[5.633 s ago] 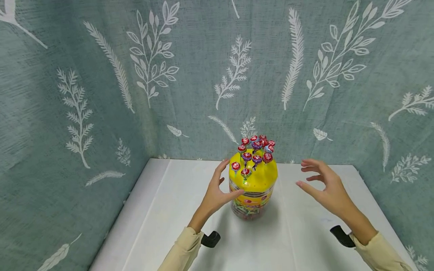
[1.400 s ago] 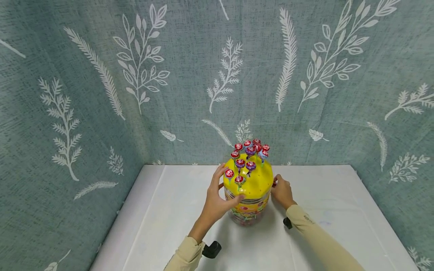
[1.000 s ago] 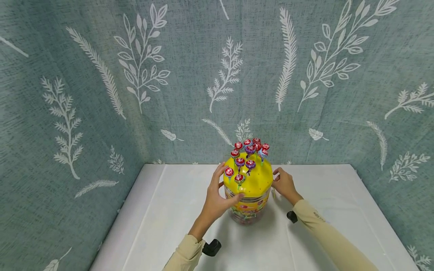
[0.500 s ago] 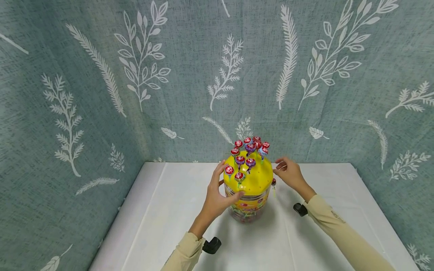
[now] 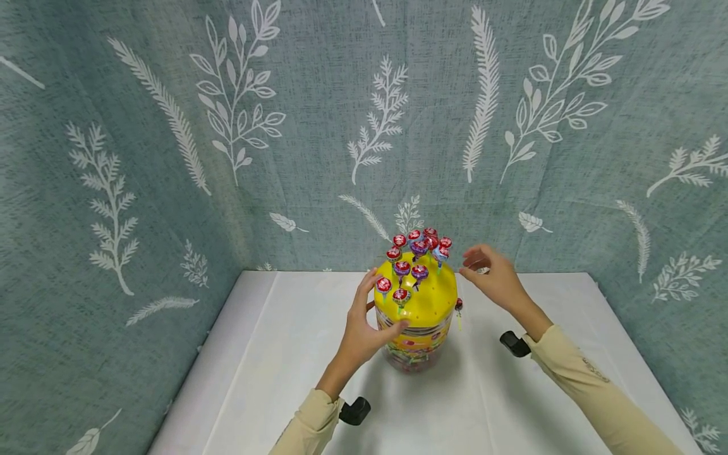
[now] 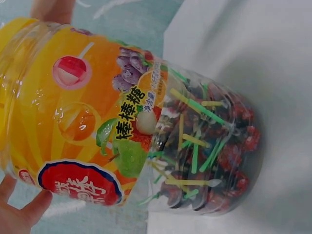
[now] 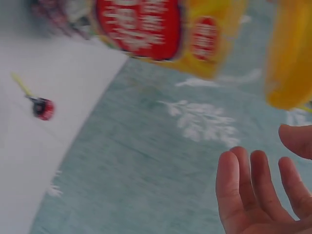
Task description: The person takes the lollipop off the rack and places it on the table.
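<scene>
A clear candy jar (image 5: 418,344) with a yellow lid (image 5: 429,306) stands on the white table. Several wrapped lollipops (image 5: 419,272) stick up from the lid's holes. My left hand (image 5: 357,332) grips the jar's upper part from the left, fingers behind and thumb in front. In the left wrist view the label and the candies with green and yellow sticks (image 6: 197,146) inside the jar show. My right hand (image 5: 499,281) hovers right of the lid, fingers loosely bent, holding nothing. Below it a loose red lollipop (image 5: 459,304) with a yellow stick lies beside the jar.
The white table (image 5: 296,354) runs back to a blue-green curtain (image 5: 318,126) with white leaf prints, which encloses it at the back and on both sides. A dark wrist device (image 5: 355,411) sits below my left hand and another (image 5: 514,344) below the right.
My right hand has taken a lollipop from the lid's right side, laid it on the table beside the jar, let go and risen away to the right. My left hand stays on the jar.
</scene>
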Tool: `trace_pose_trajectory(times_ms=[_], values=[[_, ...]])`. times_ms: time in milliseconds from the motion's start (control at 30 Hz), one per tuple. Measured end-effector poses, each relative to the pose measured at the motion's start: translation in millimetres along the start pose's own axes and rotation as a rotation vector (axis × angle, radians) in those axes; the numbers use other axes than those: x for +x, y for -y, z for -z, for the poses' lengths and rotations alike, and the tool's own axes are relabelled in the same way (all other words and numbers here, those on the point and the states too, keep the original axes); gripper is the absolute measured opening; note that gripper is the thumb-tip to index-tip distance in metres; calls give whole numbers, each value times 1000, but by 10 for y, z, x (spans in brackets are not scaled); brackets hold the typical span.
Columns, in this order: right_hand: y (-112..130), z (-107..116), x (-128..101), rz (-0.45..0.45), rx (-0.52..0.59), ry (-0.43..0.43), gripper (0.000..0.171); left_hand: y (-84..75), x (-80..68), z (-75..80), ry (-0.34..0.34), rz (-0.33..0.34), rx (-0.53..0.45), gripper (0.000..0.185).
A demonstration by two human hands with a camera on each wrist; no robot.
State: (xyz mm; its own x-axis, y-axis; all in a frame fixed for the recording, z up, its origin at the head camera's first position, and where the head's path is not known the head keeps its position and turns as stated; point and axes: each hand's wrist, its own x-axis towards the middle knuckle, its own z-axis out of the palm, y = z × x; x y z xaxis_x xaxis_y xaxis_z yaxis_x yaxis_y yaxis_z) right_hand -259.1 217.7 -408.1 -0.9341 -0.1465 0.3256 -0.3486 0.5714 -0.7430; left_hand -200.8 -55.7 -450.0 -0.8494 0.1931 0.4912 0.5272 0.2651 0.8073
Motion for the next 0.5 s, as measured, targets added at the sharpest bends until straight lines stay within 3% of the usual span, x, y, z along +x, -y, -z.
trace_pose_trajectory(times_ms=[167,500], values=[[212,133,-4,56,46,-15,26,204,0,-39,-7,-1,23,84],[584,257,-111,217,95,-56,29,210,-8,-40,-13,-6,35,84]])
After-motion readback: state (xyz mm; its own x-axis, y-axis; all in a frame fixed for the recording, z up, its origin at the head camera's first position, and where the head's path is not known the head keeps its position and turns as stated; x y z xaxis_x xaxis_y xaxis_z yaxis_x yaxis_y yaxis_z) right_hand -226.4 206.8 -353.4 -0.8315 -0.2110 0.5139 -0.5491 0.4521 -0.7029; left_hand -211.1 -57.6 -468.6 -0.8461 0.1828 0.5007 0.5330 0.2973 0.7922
